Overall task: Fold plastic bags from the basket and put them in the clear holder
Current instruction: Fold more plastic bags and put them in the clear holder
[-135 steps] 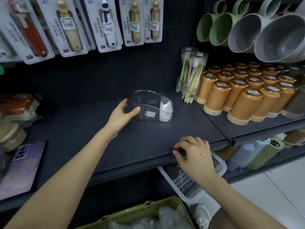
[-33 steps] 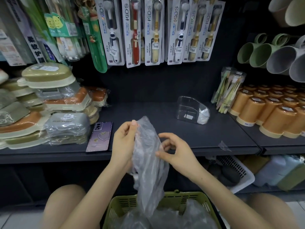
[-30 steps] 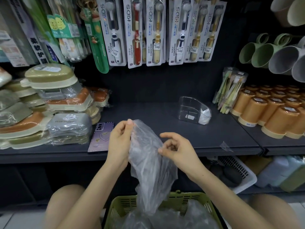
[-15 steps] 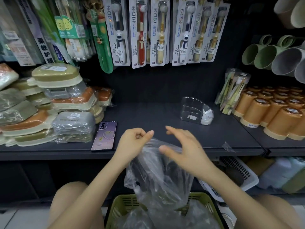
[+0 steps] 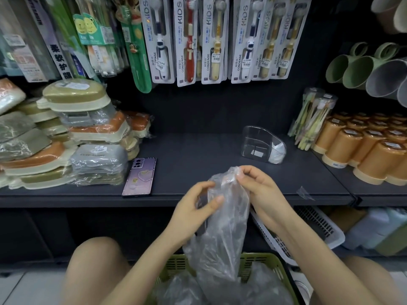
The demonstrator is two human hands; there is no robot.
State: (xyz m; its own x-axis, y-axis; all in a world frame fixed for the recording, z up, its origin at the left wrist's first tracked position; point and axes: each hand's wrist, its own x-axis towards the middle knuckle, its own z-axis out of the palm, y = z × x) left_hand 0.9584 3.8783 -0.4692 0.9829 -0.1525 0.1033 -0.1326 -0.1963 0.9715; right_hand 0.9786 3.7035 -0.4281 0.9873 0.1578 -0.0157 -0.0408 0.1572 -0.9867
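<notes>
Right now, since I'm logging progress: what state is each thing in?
plastic bag: unfolded, held up, hanging down.
left hand: grips the bag's side.
right hand: pinches its top.
clear holder: upright, something white inside.
basket: holds more bags.
phone: lies face down.

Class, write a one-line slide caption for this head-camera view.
Left hand and right hand hold a plastic bag over the green basket, facing the shelf with the clear holder.
</notes>
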